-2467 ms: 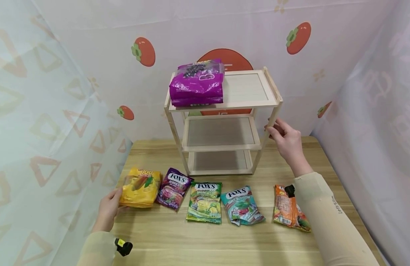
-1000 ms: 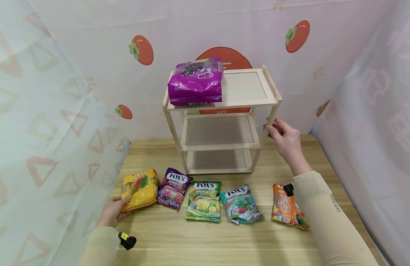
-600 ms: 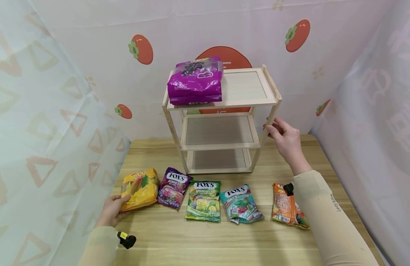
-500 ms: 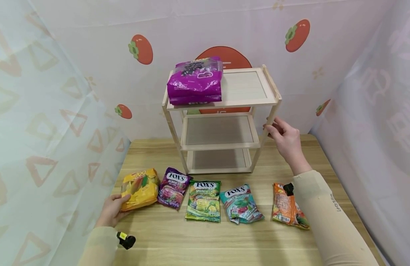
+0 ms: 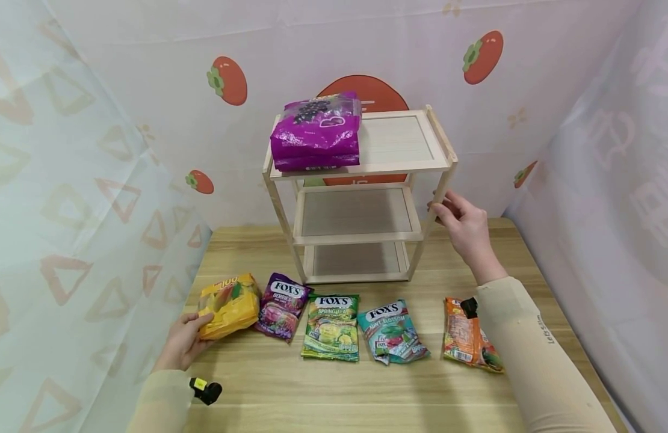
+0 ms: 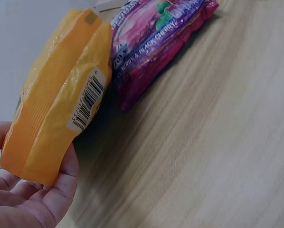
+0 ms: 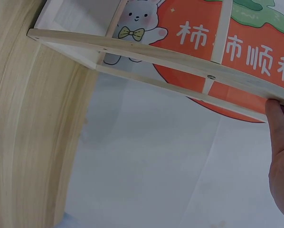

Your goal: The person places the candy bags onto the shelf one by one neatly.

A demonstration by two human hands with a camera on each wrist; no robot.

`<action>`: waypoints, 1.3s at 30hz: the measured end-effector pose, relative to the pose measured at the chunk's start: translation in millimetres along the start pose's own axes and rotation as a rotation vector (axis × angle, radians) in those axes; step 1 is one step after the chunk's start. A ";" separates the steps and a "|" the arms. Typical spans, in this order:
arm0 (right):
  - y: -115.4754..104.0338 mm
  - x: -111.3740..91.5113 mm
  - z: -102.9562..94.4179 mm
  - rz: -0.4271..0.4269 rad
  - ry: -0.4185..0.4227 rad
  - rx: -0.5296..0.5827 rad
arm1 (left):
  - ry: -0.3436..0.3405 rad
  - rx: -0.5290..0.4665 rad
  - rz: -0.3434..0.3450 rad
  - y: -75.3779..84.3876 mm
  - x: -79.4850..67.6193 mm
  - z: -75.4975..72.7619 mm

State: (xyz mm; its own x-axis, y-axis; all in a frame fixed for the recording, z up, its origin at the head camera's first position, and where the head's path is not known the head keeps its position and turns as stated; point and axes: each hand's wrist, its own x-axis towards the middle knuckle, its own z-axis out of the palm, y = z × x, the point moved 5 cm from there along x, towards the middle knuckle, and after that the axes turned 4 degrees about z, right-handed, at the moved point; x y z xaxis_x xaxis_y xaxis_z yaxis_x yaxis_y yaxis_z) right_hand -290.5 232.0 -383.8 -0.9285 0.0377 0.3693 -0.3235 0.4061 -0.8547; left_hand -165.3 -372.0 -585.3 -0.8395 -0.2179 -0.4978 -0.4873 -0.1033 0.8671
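Observation:
At the table's left, my left hand [image 5: 179,341] grips the near-left corner of a yellow candy bag [image 5: 229,308] with a mango printed on it. In the left wrist view the thumb and curled fingers pinch the bag's end, and its barcode [image 6: 88,100] faces the camera; the bag is tilted, its near end raised. My right hand [image 5: 466,228] holds the front right post of a three-tier wooden shelf [image 5: 401,141], thumb in front and fingertips behind the post. On the top tier's left side lies a purple candy bag [image 5: 316,133] with grapes printed on it.
Several flat candy bags lie in front of the shelf: purple berries [image 5: 282,307], green spring tea [image 5: 331,328] and teal mint blossom [image 5: 392,332]. An orange bag [image 5: 464,337] lies partly under the right forearm. Printed fabric walls [image 5: 556,120] enclose the wooden table [image 5: 312,397].
My left hand has shifted from the yellow bag's left side to its near-left corner, turning and tilting the bag. The right hand stays on the shelf post.

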 end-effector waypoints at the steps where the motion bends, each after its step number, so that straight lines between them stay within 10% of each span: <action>1: 0.0 0.1 0.1 0.000 0.000 0.000 | 0.003 -0.010 0.003 0.5 -0.1 0.9; 39: 1.0 -0.4 0.5 0.003 0.001 -0.007 | -0.029 -0.276 0.102 48.3 -29.9 37.4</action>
State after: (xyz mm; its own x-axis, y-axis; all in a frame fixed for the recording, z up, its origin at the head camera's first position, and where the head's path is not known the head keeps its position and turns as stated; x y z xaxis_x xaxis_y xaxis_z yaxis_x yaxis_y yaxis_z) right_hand -290.5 231.9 -385.0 -0.9293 0.0398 0.3673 -0.3195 0.4125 -0.8531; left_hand -172.6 -334.2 -529.3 -0.8890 -0.2134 -0.4051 -0.3200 -0.3431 0.8831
